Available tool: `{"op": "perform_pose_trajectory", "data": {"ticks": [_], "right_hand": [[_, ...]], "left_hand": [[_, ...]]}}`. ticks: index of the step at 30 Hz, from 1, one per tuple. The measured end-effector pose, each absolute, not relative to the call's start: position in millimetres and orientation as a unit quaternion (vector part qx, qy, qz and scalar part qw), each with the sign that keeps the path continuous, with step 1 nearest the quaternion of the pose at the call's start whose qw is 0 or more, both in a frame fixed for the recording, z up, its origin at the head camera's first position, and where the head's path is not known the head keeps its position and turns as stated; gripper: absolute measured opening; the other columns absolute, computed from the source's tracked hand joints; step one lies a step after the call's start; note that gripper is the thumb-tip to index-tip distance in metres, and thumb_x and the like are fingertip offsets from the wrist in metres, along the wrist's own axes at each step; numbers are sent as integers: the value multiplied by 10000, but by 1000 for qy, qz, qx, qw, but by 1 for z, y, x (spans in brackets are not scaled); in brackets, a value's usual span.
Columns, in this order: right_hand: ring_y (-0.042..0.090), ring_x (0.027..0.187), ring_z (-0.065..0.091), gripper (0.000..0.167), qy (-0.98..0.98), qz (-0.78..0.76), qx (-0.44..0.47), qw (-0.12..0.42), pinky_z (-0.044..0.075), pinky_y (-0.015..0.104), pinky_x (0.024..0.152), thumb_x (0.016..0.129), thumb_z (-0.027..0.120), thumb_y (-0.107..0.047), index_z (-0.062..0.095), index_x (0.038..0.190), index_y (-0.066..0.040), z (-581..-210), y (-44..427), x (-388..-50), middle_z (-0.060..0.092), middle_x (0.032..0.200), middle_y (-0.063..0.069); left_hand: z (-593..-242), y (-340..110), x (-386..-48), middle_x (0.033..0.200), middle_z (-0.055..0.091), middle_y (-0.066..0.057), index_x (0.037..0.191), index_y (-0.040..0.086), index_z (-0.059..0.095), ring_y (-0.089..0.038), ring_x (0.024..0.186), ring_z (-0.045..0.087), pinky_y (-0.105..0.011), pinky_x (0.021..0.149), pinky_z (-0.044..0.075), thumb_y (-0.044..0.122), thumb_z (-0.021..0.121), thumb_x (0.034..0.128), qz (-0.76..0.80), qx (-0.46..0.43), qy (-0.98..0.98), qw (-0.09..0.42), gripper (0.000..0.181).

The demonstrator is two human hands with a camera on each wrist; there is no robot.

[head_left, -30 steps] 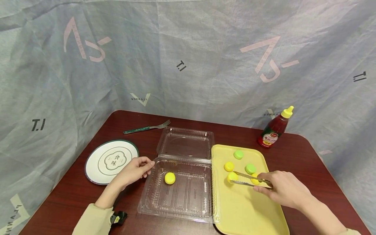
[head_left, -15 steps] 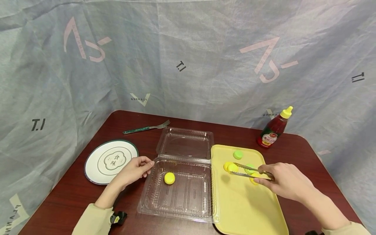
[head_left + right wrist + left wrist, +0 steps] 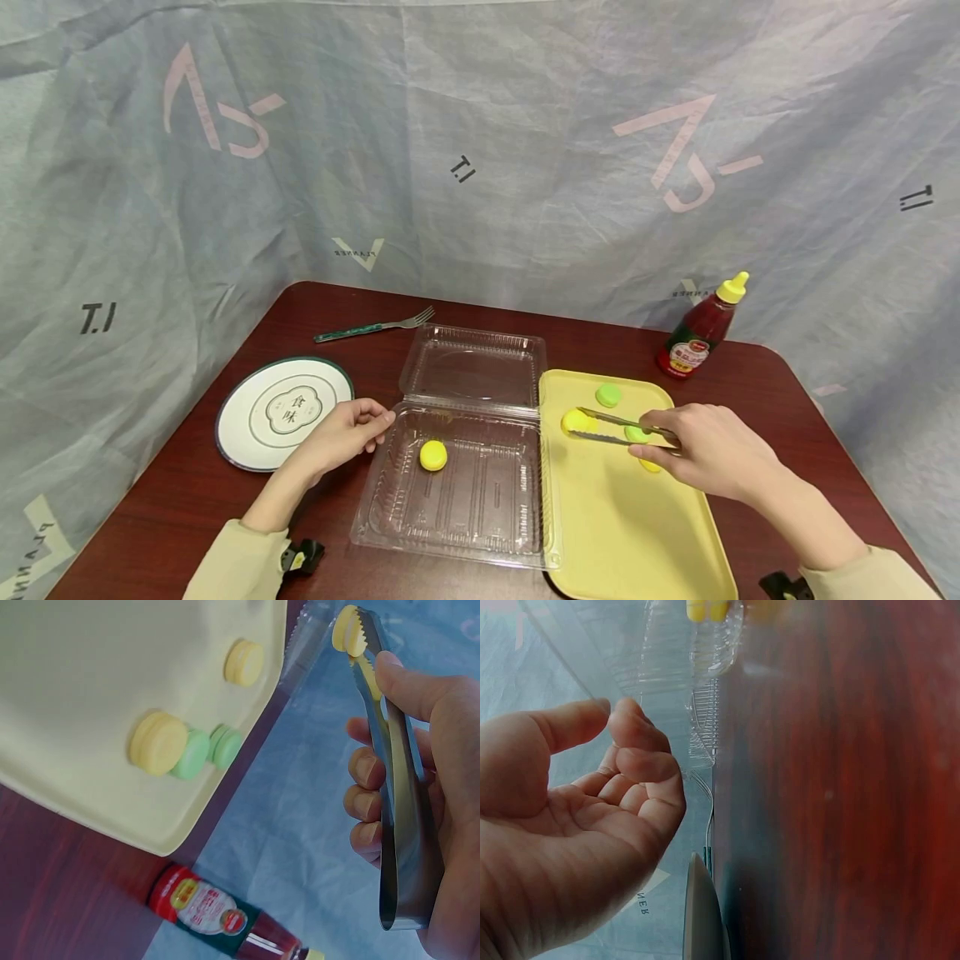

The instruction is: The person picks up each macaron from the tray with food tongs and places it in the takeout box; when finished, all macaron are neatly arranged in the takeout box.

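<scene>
My right hand point(image 3: 716, 450) grips metal tongs point(image 3: 405, 817), whose serrated tips hold a yellow macaron point(image 3: 345, 631) raised over the yellow tray point(image 3: 637, 533). Below lie another yellow macaron point(image 3: 244, 662), a larger-looking yellow one point(image 3: 159, 742) and two green macarons point(image 3: 225, 746). In the head view the held macaron overlaps one on the tray. Left of the tray lies a clear hinged plastic container point(image 3: 465, 546), lid folded back, with one yellow macaron point(image 3: 432, 456) inside. At its left rim, my left hand point(image 3: 348, 433) pinches the edge between thumb and forefinger.
A white plate point(image 3: 247, 408) with a dark rim sits at the left. Behind it lies a fork point(image 3: 360, 332) with a green handle. A red sauce bottle point(image 3: 697, 337) stands at the back right. Grey cloth point(image 3: 480, 208) hangs behind the table.
The tongs have lifted one yellow macaron off the tray and carried it back and to the left. My left hand and the container have stayed where they were.
</scene>
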State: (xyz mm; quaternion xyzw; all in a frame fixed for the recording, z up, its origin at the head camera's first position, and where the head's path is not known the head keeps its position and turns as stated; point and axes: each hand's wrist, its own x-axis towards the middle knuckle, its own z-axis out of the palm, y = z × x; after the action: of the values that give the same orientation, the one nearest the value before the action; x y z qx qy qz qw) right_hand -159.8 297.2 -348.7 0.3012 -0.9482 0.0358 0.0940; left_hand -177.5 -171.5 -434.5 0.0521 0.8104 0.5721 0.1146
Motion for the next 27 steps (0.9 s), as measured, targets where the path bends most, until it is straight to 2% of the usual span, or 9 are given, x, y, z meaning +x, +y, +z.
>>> {"op": "perform_pose_trajectory", "data": {"ticks": [6, 10, 16, 18, 22, 27], "right_hand": [[-48, 502, 280, 189, -944, 36, 315, 91, 267, 211, 474, 855, 772, -440, 652, 845, -295, -346, 284, -164, 318, 559, -243], [-37, 507, 246, 200, -939, 38, 328, 94, 239, 217, 470, 858, 766, -450, 650, 840, -288, -344, 273, -166, 289, 563, -221], [-53, 508, 322, 201, -931, 51, 349, 93, 300, 207, 475, 865, 762, -442, 684, 868, -257, -344, 257, -169, 397, 602, -243], [-55, 510, 322, 199, -927, 53, 359, 92, 306, 204, 481, 867, 760, -439, 667, 845, -264, -345, 253, -170, 385, 607, -249], [-44, 516, 259, 276, -919, 50, 379, 101, 269, 209, 479, 865, 760, -446, 550, 751, -308, -348, 244, -172, 249, 588, -222], [-20, 522, 266, 335, -913, 38, 390, 115, 259, 212, 467, 848, 765, -467, 496, 720, -314, -353, 233, -173, 241, 603, -191]], "left_hand": [[-435, -172, -177, 730, 574, -48, 993, -13, 622, -161, 654, 533, -237, 563, 415, 196, 610, 1005, 573, 51, 810, 114, 210], [-434, -171, -177, 729, 573, -51, 991, -14, 622, -159, 651, 531, -239, 564, 419, 191, 607, 1005, 574, 51, 809, 114, 206], [-435, -172, -178, 725, 571, -50, 982, -16, 623, -162, 647, 530, -242, 567, 424, 179, 604, 1006, 575, 56, 808, 112, 198], [-435, -172, -178, 724, 569, -48, 982, -19, 622, -162, 645, 530, -243, 567, 425, 177, 605, 1006, 575, 58, 808, 112, 199], [-435, -172, -177, 723, 568, -42, 989, -19, 622, -160, 646, 530, -243, 566, 424, 185, 605, 1006, 574, 60, 809, 113, 206], [-434, -172, -178, 726, 569, -48, 995, -17, 622, -159, 648, 528, -243, 567, 425, 189, 604, 1008, 574, 58, 809, 114, 207]]}}
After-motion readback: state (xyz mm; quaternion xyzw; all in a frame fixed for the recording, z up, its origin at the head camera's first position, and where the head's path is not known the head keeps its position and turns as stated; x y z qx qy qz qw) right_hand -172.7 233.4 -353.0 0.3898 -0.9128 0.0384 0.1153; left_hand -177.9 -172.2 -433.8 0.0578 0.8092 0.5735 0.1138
